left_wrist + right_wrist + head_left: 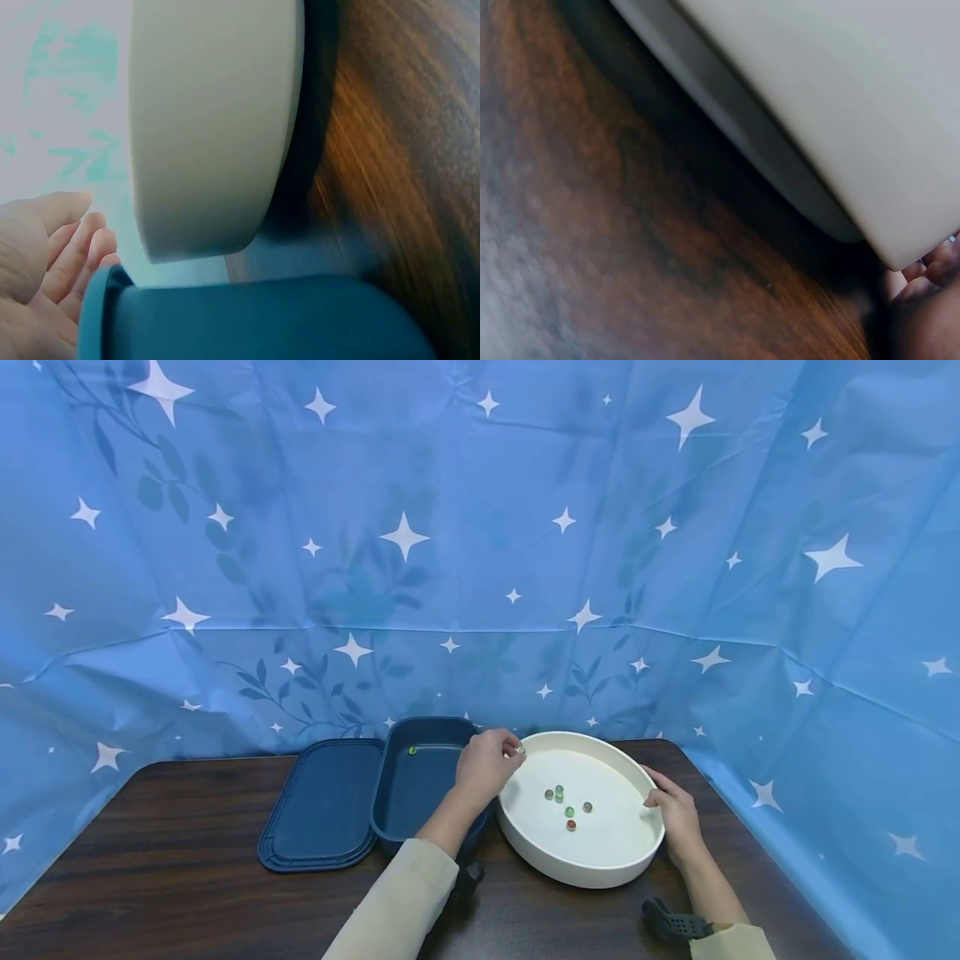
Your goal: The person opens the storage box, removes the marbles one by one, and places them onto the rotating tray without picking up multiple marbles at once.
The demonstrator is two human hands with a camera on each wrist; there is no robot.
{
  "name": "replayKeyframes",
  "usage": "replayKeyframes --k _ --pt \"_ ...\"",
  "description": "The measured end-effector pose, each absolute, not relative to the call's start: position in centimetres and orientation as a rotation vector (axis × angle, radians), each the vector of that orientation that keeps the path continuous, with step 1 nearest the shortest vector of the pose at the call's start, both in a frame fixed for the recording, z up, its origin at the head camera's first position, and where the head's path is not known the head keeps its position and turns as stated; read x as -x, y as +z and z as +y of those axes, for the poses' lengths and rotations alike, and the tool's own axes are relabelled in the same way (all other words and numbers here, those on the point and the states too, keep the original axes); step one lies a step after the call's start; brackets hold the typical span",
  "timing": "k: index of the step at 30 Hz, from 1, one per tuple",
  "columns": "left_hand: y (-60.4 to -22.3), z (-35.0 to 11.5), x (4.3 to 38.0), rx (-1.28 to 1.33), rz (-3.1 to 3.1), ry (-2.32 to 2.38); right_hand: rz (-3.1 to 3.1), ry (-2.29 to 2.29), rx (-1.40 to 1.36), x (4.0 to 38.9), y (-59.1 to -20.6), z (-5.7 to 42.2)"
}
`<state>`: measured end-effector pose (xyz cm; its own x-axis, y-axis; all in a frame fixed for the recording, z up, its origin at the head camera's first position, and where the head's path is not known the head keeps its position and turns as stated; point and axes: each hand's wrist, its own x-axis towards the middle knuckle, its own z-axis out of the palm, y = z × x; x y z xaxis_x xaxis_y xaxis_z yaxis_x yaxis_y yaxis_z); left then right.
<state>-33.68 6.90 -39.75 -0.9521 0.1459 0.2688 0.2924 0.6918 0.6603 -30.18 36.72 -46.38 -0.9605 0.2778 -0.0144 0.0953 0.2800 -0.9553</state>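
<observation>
Above the left rim of a round white tray (517, 839), my left hand (483, 768) pinches a small pale marble (521, 749) at its fingertips. In the left wrist view the same hand (37, 259) shows beside the tray wall (214, 127), but no marble can be made out there. My right hand (675, 814) grips the tray's right side, thumb over the rim and fingers outside. Inside the tray lie several glass marbles, among them a green marble (570, 812) and a reddish marble (572, 825).
Left of the tray stands a deep blue container (380, 802) with one green marble (412, 750) in it. Its flat blue lid (322, 806) lies farther left on the dark wooden table (187, 860). A blue starry cloth (450, 568) hangs behind.
</observation>
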Motion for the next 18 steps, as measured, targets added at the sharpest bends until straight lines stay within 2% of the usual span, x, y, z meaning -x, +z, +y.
replayKeyframes --k 18 --pt "-41.0 9.6 34.3 0.454 -2.850 -0.935 -2.367 1.789 0.361 30.3 -46.5 36.8"
